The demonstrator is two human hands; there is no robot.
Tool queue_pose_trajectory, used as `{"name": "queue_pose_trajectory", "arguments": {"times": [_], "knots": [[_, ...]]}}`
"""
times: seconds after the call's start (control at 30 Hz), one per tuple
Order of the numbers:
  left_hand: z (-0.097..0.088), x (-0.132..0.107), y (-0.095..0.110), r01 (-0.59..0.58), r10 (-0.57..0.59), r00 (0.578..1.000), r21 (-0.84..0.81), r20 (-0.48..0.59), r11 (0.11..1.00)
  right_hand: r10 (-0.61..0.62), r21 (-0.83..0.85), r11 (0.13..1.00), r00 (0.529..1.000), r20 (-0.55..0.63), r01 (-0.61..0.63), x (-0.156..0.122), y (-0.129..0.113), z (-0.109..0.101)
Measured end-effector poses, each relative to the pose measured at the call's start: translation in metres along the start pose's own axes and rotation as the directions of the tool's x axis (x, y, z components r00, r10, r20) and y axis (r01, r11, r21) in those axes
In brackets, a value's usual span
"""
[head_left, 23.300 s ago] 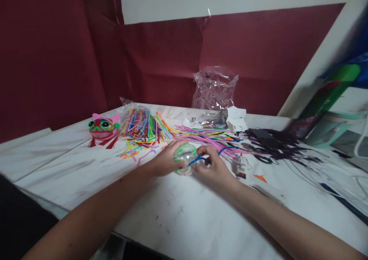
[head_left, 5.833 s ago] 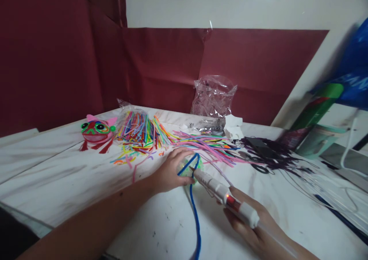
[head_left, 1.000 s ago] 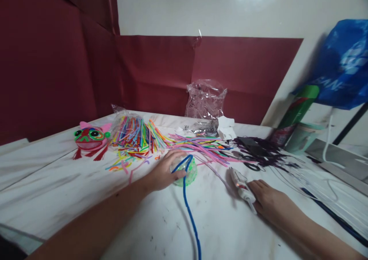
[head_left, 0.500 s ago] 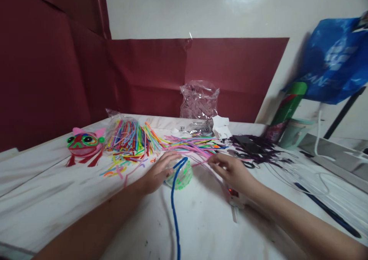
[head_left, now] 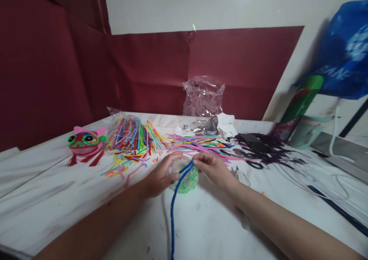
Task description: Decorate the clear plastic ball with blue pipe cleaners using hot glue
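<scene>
My left hand (head_left: 162,177) curls round the left side of a clear round piece with green trim (head_left: 188,185), its thumb by a blue pipe cleaner (head_left: 173,218). The pipe cleaner is bent sharply at its top, and its long end hangs toward me. At that bend my right hand (head_left: 214,170) pinches the blue pipe cleaner between thumb and fingertips. The round piece is partly hidden behind my fingers and the pipe cleaner.
Loose pipe cleaners (head_left: 198,142) and a bagged bundle (head_left: 129,133) lie behind my hands. A decorated red and pink figure (head_left: 86,147) stands left. Scissors (head_left: 254,165), a phone (head_left: 255,143) on dark purple strands, and a cup (head_left: 307,131) are to the right.
My right hand has moved left from beside the round piece and now grips the bend of the blue pipe cleaner. My left hand stays at the round piece. The view has turned slightly.
</scene>
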State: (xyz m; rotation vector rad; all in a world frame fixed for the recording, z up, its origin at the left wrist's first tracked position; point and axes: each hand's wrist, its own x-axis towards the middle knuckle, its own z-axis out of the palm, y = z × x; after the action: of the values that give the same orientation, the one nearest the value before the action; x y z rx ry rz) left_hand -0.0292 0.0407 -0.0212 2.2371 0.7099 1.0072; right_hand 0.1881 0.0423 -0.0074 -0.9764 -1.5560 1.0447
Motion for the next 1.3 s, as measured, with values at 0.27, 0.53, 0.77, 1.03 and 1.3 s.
{"name": "queue_pose_trajectory", "arguments": {"times": [0.27,0.53,0.77,1.03,1.3], "knots": [[0.001,0.001,-0.003,-0.024,0.024,1.000,0.000,0.000,1.000,0.016,0.052,0.999,0.998,-0.060,-0.013,-0.001,0.004,0.006],[0.001,0.000,-0.004,0.025,-0.025,1.000,-0.038,0.006,0.999,0.004,0.029,1.000,0.999,-0.044,-0.003,-0.004,-0.001,0.007],[0.002,-0.001,0.003,0.102,-0.102,0.995,-0.074,0.010,0.992,-0.041,-0.057,0.998,0.997,-0.058,0.038,-0.006,-0.001,0.011],[0.003,0.000,0.009,0.086,-0.086,0.996,0.016,-0.011,0.996,-0.065,-0.092,0.994,0.996,-0.054,0.060,-0.006,-0.002,0.010],[0.002,-0.001,0.010,0.019,-0.019,1.000,-0.013,-0.003,1.000,-0.028,-0.099,0.995,0.999,-0.041,0.024,-0.008,-0.008,0.010]]}}
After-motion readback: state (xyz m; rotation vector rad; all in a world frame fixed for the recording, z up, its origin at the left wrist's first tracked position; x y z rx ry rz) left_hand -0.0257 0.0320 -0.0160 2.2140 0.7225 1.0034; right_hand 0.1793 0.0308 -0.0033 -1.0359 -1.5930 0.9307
